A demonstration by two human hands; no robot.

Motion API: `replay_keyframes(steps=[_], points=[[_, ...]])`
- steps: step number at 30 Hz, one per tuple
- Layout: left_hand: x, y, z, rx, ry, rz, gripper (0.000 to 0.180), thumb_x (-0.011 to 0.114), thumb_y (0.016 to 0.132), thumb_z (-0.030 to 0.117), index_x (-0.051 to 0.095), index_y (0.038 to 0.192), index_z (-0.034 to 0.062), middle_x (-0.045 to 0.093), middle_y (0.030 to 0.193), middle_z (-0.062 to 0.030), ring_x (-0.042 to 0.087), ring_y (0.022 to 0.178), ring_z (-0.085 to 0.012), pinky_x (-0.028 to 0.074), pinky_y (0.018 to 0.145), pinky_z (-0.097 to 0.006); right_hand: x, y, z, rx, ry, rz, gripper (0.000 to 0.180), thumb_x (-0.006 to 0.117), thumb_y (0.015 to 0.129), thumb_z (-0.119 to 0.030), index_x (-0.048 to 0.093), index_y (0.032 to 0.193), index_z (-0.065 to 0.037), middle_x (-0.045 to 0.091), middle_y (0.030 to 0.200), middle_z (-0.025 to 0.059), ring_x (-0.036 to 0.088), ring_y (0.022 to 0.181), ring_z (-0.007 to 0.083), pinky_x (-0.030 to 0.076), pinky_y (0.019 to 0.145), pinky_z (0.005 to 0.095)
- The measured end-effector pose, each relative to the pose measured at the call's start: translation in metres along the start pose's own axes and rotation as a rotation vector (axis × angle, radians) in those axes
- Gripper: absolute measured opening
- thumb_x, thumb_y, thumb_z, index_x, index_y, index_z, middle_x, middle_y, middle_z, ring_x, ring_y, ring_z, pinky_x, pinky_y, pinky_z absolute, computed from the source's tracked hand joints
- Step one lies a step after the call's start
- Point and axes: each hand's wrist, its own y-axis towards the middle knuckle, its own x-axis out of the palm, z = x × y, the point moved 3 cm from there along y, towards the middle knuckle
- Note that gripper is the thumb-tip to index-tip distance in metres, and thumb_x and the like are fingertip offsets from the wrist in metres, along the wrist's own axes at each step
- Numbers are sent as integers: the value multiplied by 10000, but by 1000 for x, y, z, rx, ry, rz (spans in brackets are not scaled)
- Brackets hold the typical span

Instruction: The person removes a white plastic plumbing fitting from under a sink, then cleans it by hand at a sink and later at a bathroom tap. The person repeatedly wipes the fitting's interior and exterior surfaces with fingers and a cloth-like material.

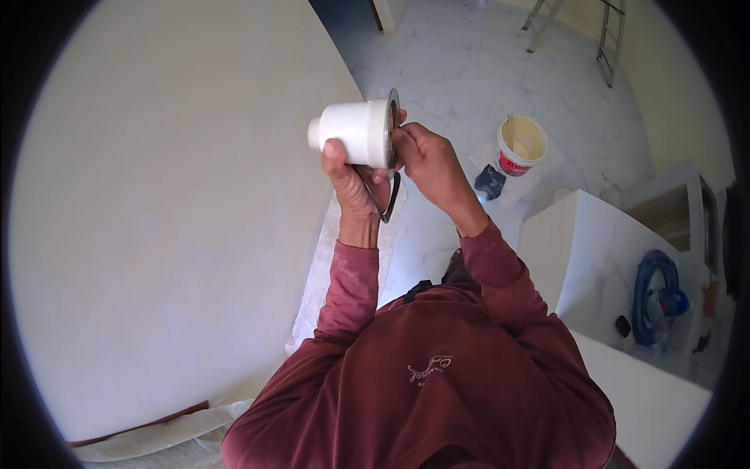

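Note:
In front of me, close to the pale wall, is a white cylindrical fitting [351, 129] lying sideways in the air. It has a narrow stub at its left end and a thin metal rim [393, 117] at its right end. My left hand [355, 187] is closed round it from below, the thumb resting on the near side. A dark bent loop [392, 199] hangs beside the left palm; whether it is joined to the fitting I cannot tell. My right hand [426, 156] has its fingers pinched together at the rimmed end, their tips partly hidden there.
A large pale wall [172, 195] rises close on my left. Ahead to the right, a white bucket [525, 139] stands on the marbled floor near a dark crumpled item [490, 181]. At right are a white counter [558, 242] and a coiled blue hose [645, 293]; ladder legs [612, 39] stand farther off.

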Motion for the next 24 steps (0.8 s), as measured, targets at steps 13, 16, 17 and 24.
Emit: replay_keyframes(steps=[13, 16, 17, 24], points=[[34, 81, -31, 40, 147, 410, 668, 591, 922, 660, 546, 1201, 56, 662, 986, -61, 626, 691, -103, 374, 392, -204, -41, 106, 22, -299, -243, 320, 239, 642, 999, -229, 618, 980, 8, 681, 896, 174, 719, 740, 353, 558, 610, 454], [33, 94, -36, 88, 104, 471, 655, 601, 922, 653, 548, 1196, 61, 663, 983, -62, 633, 694, -104, 382, 395, -205, -41, 115, 29, -293, -238, 136, 264, 666, 975, -232, 623, 1122, -17, 649, 1021, 165, 717, 780, 348, 572, 655, 451], [29, 98, -39, 89, 74, 457, 642, 607, 925, 643, 548, 1197, 64, 664, 984, -61, 634, 695, -104, 384, 396, -206, -42, 116, 35, -251, -194, 108, 265, 667, 972, -223, 619, 1144, -26, 640, 1029, 157, 715, 784, 349, 574, 662, 451], [19, 126, -62, 17, 43, 416, 594, 623, 932, 592, 561, 1177, 54, 657, 973, -63, 616, 696, -99, 362, 393, -203, -57, 142, 46, -311, -434, 136, 167, 622, 1002, -145, 650, 1097, -10, 646, 973, 164, 689, 825, 373, 549, 697, 462]])
